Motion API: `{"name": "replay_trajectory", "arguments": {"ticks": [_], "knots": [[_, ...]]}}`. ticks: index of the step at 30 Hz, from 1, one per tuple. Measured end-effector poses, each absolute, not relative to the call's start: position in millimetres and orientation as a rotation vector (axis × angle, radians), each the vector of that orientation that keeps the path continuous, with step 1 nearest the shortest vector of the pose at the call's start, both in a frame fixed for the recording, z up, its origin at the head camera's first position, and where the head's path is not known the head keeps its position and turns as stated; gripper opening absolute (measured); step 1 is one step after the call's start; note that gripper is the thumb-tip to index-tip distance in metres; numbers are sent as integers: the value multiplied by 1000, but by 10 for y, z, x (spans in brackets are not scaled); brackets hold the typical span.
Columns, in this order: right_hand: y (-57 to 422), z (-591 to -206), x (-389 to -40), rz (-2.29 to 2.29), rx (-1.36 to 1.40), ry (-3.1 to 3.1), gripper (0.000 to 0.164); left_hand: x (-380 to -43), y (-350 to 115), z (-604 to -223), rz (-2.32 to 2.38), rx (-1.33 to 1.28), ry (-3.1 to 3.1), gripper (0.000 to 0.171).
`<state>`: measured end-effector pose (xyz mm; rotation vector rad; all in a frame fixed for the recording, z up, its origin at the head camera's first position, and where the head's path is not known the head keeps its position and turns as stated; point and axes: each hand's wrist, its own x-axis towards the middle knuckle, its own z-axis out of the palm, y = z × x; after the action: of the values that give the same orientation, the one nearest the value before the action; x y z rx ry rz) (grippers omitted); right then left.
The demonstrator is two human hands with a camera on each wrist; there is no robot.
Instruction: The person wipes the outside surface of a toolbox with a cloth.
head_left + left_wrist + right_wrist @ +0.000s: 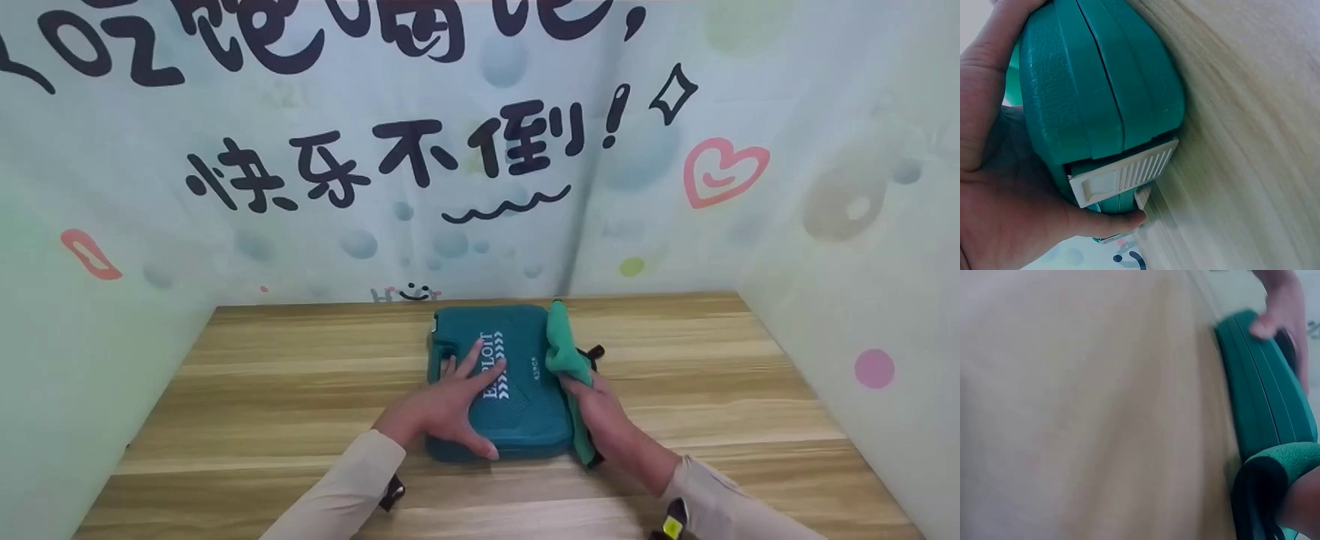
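Wall writing: beyond the left fingertips, bold dark Chinese characters (382, 157) read 快乐不倒!, under a larger line cut by the top edge.
Left hand (450, 405): fingers spread, two laid nearly straight over the lid, another beside the handle opening (448, 352), thumb on the near edge.
Latch (1123, 174): pale and ribbed, on the handle side, between the left thumb and lowest finger in the left wrist view.
Lettering: white EXPLOIT (489, 346), partly under the left fingers, climbing away from the person, letter tops to the left; white chevrons (502, 386) run alongside.
Small print (535, 368): right of the left fingertips; possibly a number and PCS, too fine to be sure.
Green case (526, 401): flat on the wooden tabletop (300, 390), under the left fingers; long axis from the person towards the wall, handle side left.
Green cloth (566, 349): along the case's right side, extending beyond and nearer than the right fingers.
Black piece (1264, 481): just beside the cloth, by the right fingers.
Right hand (611, 420): fingers pinching the cloth against that side.
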<state>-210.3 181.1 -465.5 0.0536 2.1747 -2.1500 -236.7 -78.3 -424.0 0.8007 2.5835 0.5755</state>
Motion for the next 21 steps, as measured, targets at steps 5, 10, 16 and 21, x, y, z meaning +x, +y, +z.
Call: {"name": "replay_trajectory", "arguments": {"ticks": [5, 10, 16, 21], "knots": [[1851, -4624, -2413, -2169, 34, 2129, 45, -2374, -764, -4235, 576, 818, 2581, 120], [1893, -4572, -2681, -2142, 40, 2134, 39, -2379, -760, -4208, 575, 814, 2575, 119], [1886, -4541, -2919, -2101, 46, 2141, 39, -2376, -802, -4202, 567, 799, 2577, 119], [1861, -4549, -3112, -2058, 56, 2198, 36, -2376, -807, -4244, 591, 799, 2565, 119]]}}
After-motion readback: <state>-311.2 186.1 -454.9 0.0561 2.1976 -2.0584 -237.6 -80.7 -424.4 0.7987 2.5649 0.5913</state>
